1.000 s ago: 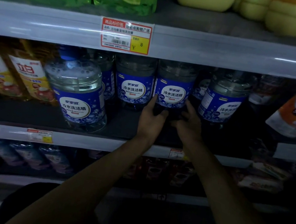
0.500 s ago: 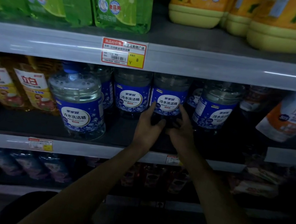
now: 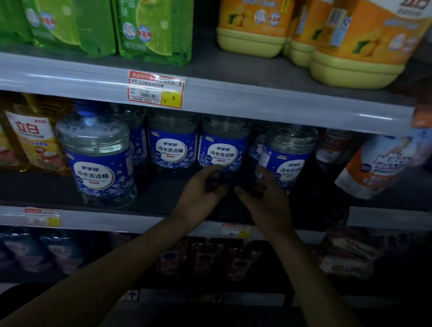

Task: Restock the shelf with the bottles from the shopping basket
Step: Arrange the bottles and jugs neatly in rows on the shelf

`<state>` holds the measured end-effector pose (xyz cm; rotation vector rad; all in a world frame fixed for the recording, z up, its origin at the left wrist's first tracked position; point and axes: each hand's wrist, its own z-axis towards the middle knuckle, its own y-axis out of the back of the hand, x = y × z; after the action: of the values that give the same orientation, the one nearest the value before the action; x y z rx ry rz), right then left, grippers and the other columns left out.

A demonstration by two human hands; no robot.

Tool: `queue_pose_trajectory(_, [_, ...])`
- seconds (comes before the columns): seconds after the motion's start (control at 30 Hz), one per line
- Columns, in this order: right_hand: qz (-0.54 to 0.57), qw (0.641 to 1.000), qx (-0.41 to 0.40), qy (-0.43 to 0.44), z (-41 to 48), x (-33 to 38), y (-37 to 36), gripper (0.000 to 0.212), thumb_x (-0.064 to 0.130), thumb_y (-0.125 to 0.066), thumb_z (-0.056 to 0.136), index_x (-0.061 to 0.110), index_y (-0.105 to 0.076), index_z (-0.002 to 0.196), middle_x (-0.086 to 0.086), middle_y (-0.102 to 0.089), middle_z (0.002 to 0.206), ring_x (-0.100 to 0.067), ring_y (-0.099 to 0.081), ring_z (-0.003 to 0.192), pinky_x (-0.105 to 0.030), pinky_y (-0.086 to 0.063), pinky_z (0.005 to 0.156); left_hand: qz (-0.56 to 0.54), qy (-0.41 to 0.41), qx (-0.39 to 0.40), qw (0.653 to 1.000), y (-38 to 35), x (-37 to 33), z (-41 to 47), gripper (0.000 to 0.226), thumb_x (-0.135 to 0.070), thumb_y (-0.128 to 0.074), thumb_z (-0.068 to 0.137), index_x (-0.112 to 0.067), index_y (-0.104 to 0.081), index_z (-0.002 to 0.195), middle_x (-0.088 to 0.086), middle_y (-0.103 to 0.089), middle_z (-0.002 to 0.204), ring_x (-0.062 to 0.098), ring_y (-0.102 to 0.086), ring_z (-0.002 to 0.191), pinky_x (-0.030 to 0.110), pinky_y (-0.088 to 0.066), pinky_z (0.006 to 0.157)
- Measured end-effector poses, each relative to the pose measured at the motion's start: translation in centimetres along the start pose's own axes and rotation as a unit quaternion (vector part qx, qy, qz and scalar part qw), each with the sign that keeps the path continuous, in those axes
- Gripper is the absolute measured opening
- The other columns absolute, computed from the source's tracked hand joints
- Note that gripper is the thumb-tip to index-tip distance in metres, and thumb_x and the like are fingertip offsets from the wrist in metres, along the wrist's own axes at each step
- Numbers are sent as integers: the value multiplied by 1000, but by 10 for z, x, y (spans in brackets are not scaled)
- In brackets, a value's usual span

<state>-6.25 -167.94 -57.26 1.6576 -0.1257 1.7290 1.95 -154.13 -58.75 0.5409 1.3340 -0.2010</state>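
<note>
My left hand point(image 3: 201, 192) and right hand point(image 3: 266, 196) hung loosely curled, gripping nothing I could see. The blue-labelled bottle point(image 3: 221, 147) stood upright on the shelf point(image 3: 114, 226) just beyond them, nearer the left.

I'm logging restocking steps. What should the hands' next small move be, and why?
Probably draw both hands back off the shelf. The blue-label bottle stands upright, level with its neighbours, and the left hand and right hand sit low before it, fingers loosely curled, so placing looks done.
</note>
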Motion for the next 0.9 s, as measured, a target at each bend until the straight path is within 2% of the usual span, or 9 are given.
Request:
queue_pose_trajectory(0.1, [-56, 998, -31, 25, -5, -1, 22, 65, 30, -81, 85, 22, -52, 142, 2, -61, 138, -14, -56, 125, -36, -46, 109, 27, -28, 20, 999, -4, -9, -8, 45, -13, -65, 98, -20, -54, 141, 2, -60, 135, 15, -56, 126, 23, -46, 100])
queue_pose_trajectory(0.23, [-122, 990, -68, 27, -10, -9, 49, 74, 55, -77, 77, 26, -54, 141, 1, -62, 138, -18, -58, 126, -42, -51, 104, 58, -59, 26, 996, -13, -16, -16, 44, -23, -69, 96, -24, -55, 138, -2, -62, 126, 9, -59, 116, 12, -46, 90])
queue_pose_trajectory(0.3, [-138, 987, -75, 19, -11, -14, 61, 76, 62, -74, 74, 27, -56, 139, 2, -63, 136, -18, -59, 125, -41, -52, 103, 70, -70, 21, 995, -23, -18, -15, 45, -27, -70, 95, -24, -56, 138, -2, -62, 125, 9, -59, 116, 15, -47, 91])
queue_pose_trajectory(0.47, [-122, 990, -69, -27, -3, -25, 79, 63, 36, -82, 81, 19, -58, 136, -2, -64, 135, -21, -58, 125, -26, -42, 95, 140, -108, 0, 984, -50, -10, -2, 56, -42, -72, 92, -28, -53, 142, -6, -60, 133, 5, -58, 117, 29, -52, 98])
queue_pose_trajectory(0.6, [-87, 989, -93, -71, 12, -34, 80, 55, 25, -77, 88, 13, -56, 138, -6, -62, 135, -25, -56, 127, -24, -37, 93, 188, -119, -25, 975, -68, 0, 14, 67, -52, -71, 89, -31, -45, 148, -4, -54, 142, 11, -55, 125, 37, -53, 99])
queue_pose_trajectory(0.7, [-58, 987, -115, -94, 27, -43, 77, 49, 16, -74, 90, 10, -56, 135, -9, -63, 133, -29, -57, 126, -32, -42, 101, 192, -119, -42, 973, -82, 5, 33, 76, -57, -71, 86, -37, -36, 151, -5, -47, 150, 16, -52, 131, 43, -55, 98])
queue_pose_trajectory(0.77, [-15, 987, -123, -103, 35, -50, 74, 53, 7, -73, 89, 9, -54, 138, -10, -62, 132, -27, -57, 124, -42, -45, 105, 171, -107, -49, 978, -93, 6, 45, 82, -54, -74, 86, -36, -32, 154, -5, -43, 153, 17, -50, 133, 43, -55, 99])
queue_pose_trajectory(0.8, [12, 987, -120, -102, 39, -53, 72, 58, 3, -72, 88, 10, -52, 142, -7, -62, 131, -23, -56, 122, -40, -46, 104, 160, -103, -54, 980, -98, 6, 49, 84, -52, -75, 86, -33, -30, 155, -4, -42, 154, 17, -49, 134, 42, -54, 100])
queue_pose_trajectory(0.9, [78, 990, -82, -79, 47, -60, 67, 68, -11, -66, 86, 15, -48, 146, 3, -58, 129, -15, -55, 123, -17, -49, 89, 129, -90, -72, 985, -112, 7, 61, 88, -45, -79, 84, -25, -33, 156, 0, -44, 152, 17, -47, 136, 37, -50, 103])
